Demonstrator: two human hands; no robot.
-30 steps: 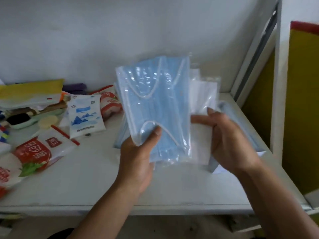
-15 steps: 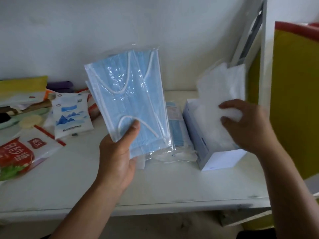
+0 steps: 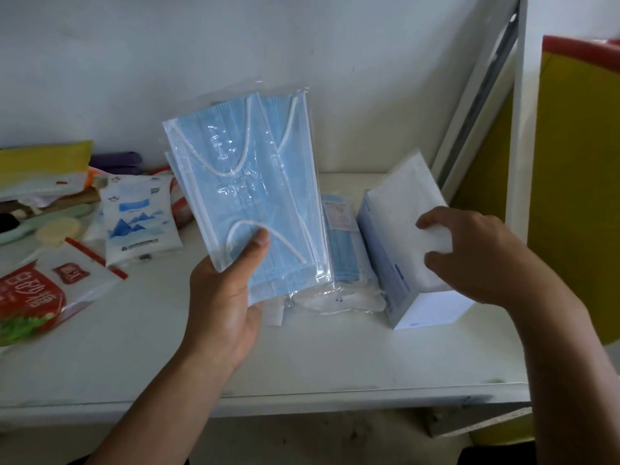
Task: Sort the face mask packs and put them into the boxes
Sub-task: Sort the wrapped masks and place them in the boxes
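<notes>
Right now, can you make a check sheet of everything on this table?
Surface: white table, bare in the middle.
Job's things: blue mask packs held up; white mask pack partly in the light-blue box; loose mask packs lying beside it.
Clutter: tissue pack and red-and-white food bag, at left.
Grips: left hand holds the blue packs; right hand holds the white pack.
Cables: nothing seen.
Surroundings: white wall; yellow panel at right.

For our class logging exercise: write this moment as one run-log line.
left hand holds blue mask packs | right hand holds white mask pack partly in box
</notes>
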